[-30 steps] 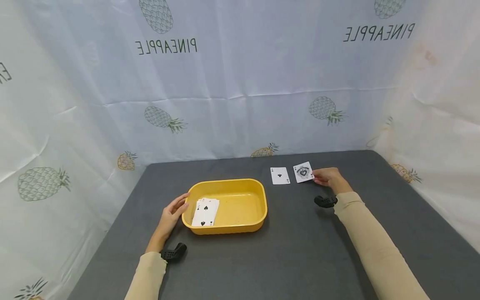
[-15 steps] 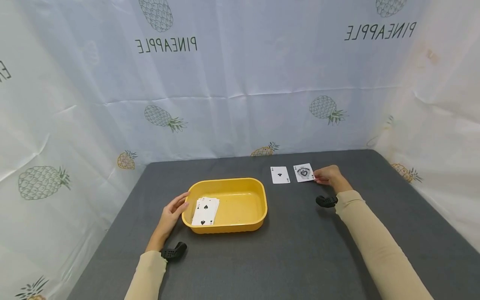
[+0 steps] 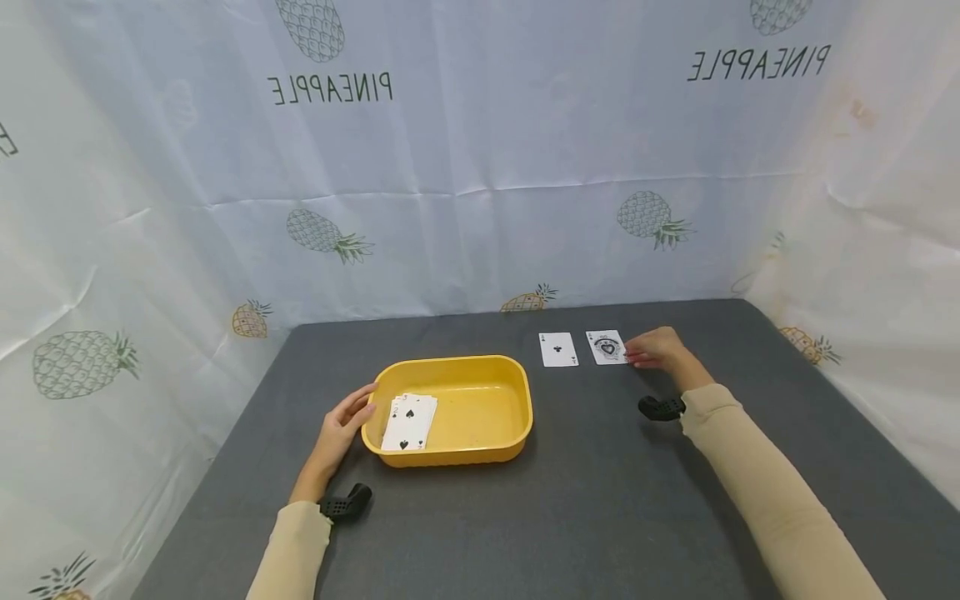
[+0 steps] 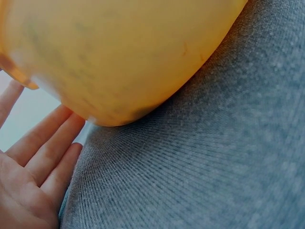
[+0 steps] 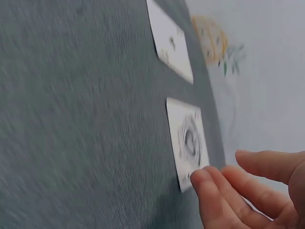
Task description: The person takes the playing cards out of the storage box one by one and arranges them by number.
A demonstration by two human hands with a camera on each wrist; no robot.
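Note:
My right hand [image 3: 657, 347] is beside an ace playing card [image 3: 607, 347] with an ornate black emblem, lying face up on the dark cloth. In the right wrist view its fingertips overlap the card's near corner, and the thumb stands apart with nothing between. Just left of that card lies an ace of clubs [image 3: 558, 350], also face up. My left hand [image 3: 337, 429] rests against the left end of a yellow plastic tub [image 3: 480, 457]. Straight fingers touch its outer wall in the left wrist view. Inside the tub, at the left, lies a loose pile of cards [image 3: 408, 423], a two of spades on top.
Dark grey cloth [image 3: 540, 525] covers the table. A white curtain [image 3: 480, 150] printed with pineapples hangs behind and along both sides. Each wrist wears a black device, such as the left wrist device [image 3: 348, 503].
The ornate ace has turned slightly and now lies straighter beside the ace of clubs. My right fingers have come off its edge, and the forearm has shifted right. The left hand stays put.

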